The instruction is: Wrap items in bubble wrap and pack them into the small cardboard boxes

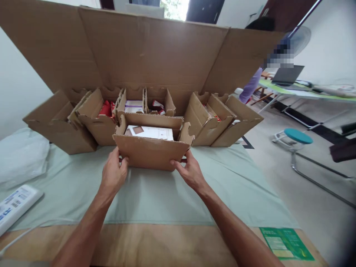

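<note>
A small open cardboard box (151,150) sits in front of me on the pale green cloth (155,196), with a white booklet (151,132) lying inside it. My left hand (113,173) grips the box's lower left corner. My right hand (189,171) holds its lower right corner, thumb against the front. Behind it stands a row of similar open cardboard boxes (94,118), some holding red packets (106,108) and white items.
A large unfolded cardboard sheet (144,52) stands upright behind the boxes. A white power strip (15,205) lies at the left, a green card (286,243) at the lower right. A teal stool (297,136), a desk with a laptop (287,75) and a seated person are at the right.
</note>
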Available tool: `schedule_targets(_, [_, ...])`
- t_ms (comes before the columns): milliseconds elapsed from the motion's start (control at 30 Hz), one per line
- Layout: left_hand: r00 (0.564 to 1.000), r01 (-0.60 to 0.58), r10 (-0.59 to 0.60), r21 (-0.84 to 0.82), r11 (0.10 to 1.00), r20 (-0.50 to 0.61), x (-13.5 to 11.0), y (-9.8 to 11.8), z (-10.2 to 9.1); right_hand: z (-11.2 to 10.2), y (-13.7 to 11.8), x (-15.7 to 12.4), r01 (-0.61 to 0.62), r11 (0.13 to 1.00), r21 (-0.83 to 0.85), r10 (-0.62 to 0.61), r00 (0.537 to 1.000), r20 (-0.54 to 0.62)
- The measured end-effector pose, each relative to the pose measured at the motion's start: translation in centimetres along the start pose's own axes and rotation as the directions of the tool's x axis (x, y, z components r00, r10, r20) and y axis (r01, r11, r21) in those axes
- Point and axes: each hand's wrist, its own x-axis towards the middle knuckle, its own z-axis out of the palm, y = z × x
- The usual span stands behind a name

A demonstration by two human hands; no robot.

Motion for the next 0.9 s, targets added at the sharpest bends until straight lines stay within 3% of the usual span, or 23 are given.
schedule_targets(100, [1.0, -0.014, 0.014, -0.038, 0.999, -0.008, 1.1, -0.6, 0.3, 1.0, 0.0, 0.3, -0.025, 0.999, 0.031, 0.025, 1.0, -0.018])
schedule_targets(200, [1.0, 0.01, -0.008, -0.159, 0.987, 0.008, 0.5, -0.9, 0.6, 0.6, 0.3, -0.9, -0.054, 0.997, 0.054, 0.056, 0.998, -0.041])
schedule_targets(367, [0.994, -0.086, 0.089, -0.043, 0.995, 0.067, -3.7, -1.5, -0.5, 0.0, 1.9, -4.6, -0.146, 0.989, -0.021, 0.14, 0.974, -0.176])
schedule_targets(500, [0.968, -0.143, 0.114, 0.118, 0.983, 0.224, -7.6, -3.3, -1.8, 2.1, 1.3, -6.7, -0.177, 0.983, -0.041, 0.17, 0.977, -0.126])
schedule_targets(600, [0.949, -0.171, 0.104, 0.209, 0.963, 0.296, -9.5, -4.8, -2.0, 6.1, -1.4, -6.4, -0.051, 0.998, -0.026, 0.053, 0.996, 0.078])
schedule_targets(667, [0.937, -0.211, 0.128, 0.234, 0.949, 0.325, -10.3, -5.6, -1.7, 9.6, -3.7, -5.0, 0.095, 0.995, 0.021, -0.097, 0.965, 0.243])
schedule_targets(733, [0.935, -0.239, 0.165, 0.214, 0.947, 0.313, -10.7, -5.9, -1.2, 13.7, -6.2, -3.0, 0.26, 0.963, 0.074, -0.268, 0.888, 0.375])
schedule_targets(800, [0.937, -0.245, 0.188, 0.168, 0.955, 0.295, -10.8, -6.1, -0.7, 18.2, -8.4, -0.6, 0.429, 0.899, 0.088, -0.417, 0.778, 0.47])
schedule_targets(900, [0.936, -0.209, 0.165, 0.114, 0.971, 0.311, -10.9, -6.1, -0.3, 25.1, -11.4, 3.0, 0.634, 0.773, 0.02, -0.524, 0.62, 0.584])
